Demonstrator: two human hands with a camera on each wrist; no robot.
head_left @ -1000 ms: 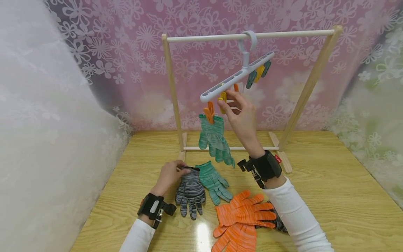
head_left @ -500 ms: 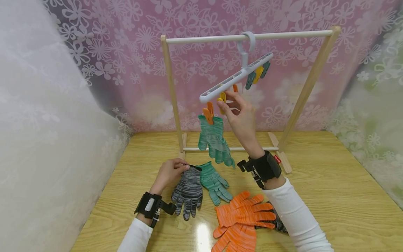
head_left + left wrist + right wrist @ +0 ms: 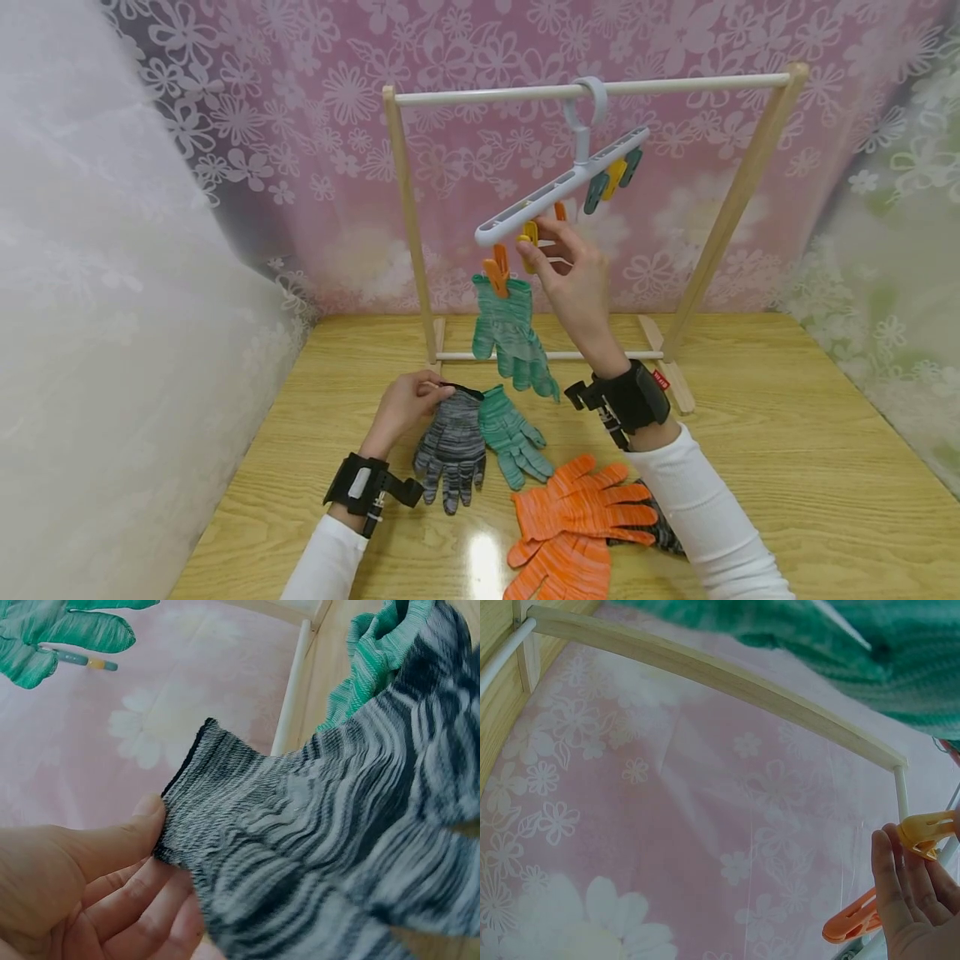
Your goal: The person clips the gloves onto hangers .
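My left hand (image 3: 408, 408) pinches the cuff of a grey-and-black striped glove (image 3: 452, 446) between thumb and fingers, as the left wrist view shows close up. The glove's fingers dangle toward the table. Up at the hanger (image 3: 562, 187), my right hand (image 3: 577, 279) pinches a yellow clothespin (image 3: 530, 242); in the right wrist view the yellow clothespin (image 3: 926, 829) sits against the fingertips. Just left of it, an orange clothespin (image 3: 497, 271) holds a hanging green glove (image 3: 510, 329) by its cuff. A second green glove (image 3: 513, 437) lies right beside the striped one.
The hanger hooks over the white bar (image 3: 697, 82) of a wooden rack (image 3: 738, 208). Several more clothespins hang along it, including a yellow one (image 3: 615, 179). Orange gloves (image 3: 581, 508) lie on the table (image 3: 787, 483) over a dark glove (image 3: 663, 529).
My left hand has risen slightly, lifting the striped glove's cuff away from me, and the glove has swung a little. The right hand stays at the yellow clothespin.
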